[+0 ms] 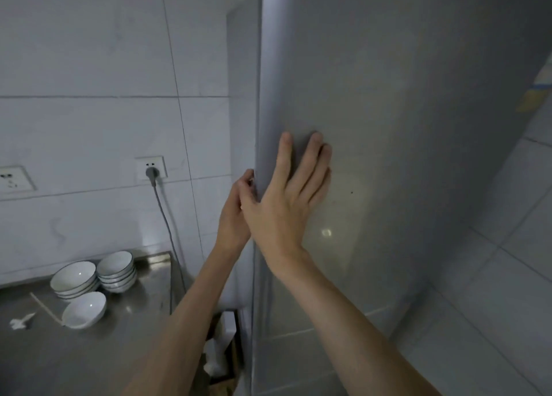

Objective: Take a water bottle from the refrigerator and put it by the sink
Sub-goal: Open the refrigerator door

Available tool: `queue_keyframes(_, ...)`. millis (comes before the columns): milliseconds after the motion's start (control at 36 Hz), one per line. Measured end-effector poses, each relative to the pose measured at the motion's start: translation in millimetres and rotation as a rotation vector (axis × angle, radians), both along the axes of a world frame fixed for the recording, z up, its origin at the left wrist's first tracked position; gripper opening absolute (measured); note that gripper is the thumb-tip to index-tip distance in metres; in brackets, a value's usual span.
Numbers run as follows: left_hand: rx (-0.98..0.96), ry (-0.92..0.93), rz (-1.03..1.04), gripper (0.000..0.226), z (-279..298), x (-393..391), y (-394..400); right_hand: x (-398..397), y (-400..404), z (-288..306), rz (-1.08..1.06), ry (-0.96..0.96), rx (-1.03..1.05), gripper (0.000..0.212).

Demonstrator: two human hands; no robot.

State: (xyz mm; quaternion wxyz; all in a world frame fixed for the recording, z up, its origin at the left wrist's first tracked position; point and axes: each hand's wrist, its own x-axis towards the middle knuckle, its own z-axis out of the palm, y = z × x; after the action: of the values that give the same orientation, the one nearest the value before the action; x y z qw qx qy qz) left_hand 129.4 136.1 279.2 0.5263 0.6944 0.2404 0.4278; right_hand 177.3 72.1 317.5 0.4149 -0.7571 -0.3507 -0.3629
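The refrigerator door [388, 126] is closed; its left edge is pinched by the curled fingers of the left hand [236, 204], while the right hand [286, 198] is pressed flat, fingers spread, just beside that grip. The water bottle is not seen, presumably inside. A smooth, probably slippery, moderately heavy bottle is expected, best taken around the body.

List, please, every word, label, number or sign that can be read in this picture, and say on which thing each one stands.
No text can be read.
Sticker at the right edge, yellow and blue: too blurred and cut off to read.
Refrigerator door: no brand or label shows.
Wall sockets: no print can be made out.
Bowls: plain white.
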Motion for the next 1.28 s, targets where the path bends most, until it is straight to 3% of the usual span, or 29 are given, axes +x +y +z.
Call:
queue_keyframes(83, -0.027, -0.029, -0.001, 0.051, -3.5, 0.9, 3.7, 10.1, 10.1, -11.3, -0.058, -0.048, 0.032, 0.085)
queue_keyframes(194, 0.001, 0.035, 0.022, 0.053, -6.4, 1.4, 2.8, 7.5, 13.4, -9.7, -0.063, -0.038, 0.03, 0.094)
queue_keyframes(417, -0.18, -0.05, 0.041, 0.045, -7.2, 4.9, 1.9, -4.1, 8.2, 0.3, -0.078, -0.013, -0.026, 0.095)
queue_keyframes(583, -0.024, -0.005, 0.079, 0.041, -5.1, 8.5, -1.0, -15.9, -35.6, -3.1, -0.075, -0.051, 0.109, 0.089)
queue_keyframes(722, 0.183, 0.01, 0.245, 0.047, -6.3, 24.0, -10.7, -20.7, -132.7, -9.7, 0.026, -0.068, 0.103, 0.109)
queue_keyframes(889, 0.249, -0.091, 0.142, 0.071, -4.8, 43.7, -16.8, -26.2, -244.6, -18.1, -0.07, -0.149, 0.241, 0.074)
queue_keyframes(1028, 0.333, -0.069, 0.241, 0.087, -19.2, 61.6, -12.8, -38.1, -300.7, -13.4, -0.477, -0.523, 0.157, 0.042)
queue_keyframes(1083, 0.333, -0.027, 0.28, 0.091, -23.4, 69.1, -10.2, -44.3, -303.2, -9.7, -0.508, -0.612, 0.082, 0.033)
queue_keyframes(1194, 0.305, 0.017, 0.357, 0.086, -25.2, 76.3, -6.7, -41.3, -286.4, -1.3, -0.342, -0.498, -0.201, 0.021)
queue_keyframes(1278, 0.276, -0.073, 0.278, 0.075, -27.1, 73.3, -9.9, -18.3, -271.2, 11.9, -0.448, -0.241, -0.401, 0.021)
